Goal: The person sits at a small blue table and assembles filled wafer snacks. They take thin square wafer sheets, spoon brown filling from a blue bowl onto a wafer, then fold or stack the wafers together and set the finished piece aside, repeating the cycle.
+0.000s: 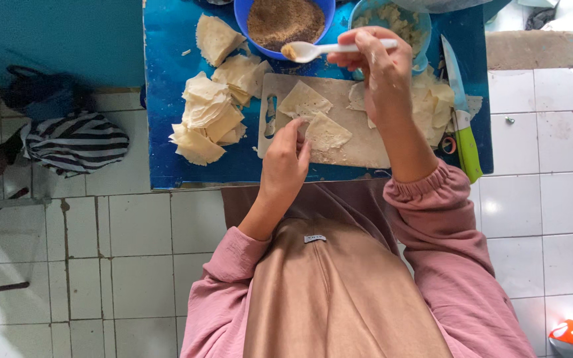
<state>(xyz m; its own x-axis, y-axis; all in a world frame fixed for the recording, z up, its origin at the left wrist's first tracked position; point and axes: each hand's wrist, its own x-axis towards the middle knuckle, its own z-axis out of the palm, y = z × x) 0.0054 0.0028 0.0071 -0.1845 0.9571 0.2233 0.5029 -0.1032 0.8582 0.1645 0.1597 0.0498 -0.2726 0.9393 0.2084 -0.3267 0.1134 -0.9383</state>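
My right hand point(376, 69) holds a white plastic spoon point(313, 50) with a bit of brown filling in its bowl, just over the rim of the blue bowl of brown crumbly filling point(284, 21). My left hand point(285, 158) rests its fingertips on a folded pale dough wrapper point(326, 131) lying on the white cutting board point(359, 156). A second wrapper point(304, 101) lies flat on the board beside it.
A pile of folded wrappers point(208, 116) sits left of the board on the blue table point(167, 132). A green-handled knife point(462, 119) lies at the right edge. A light-blue bowl point(402, 20) stands behind. Striped cloth point(74, 140) lies on the white tiled floor.
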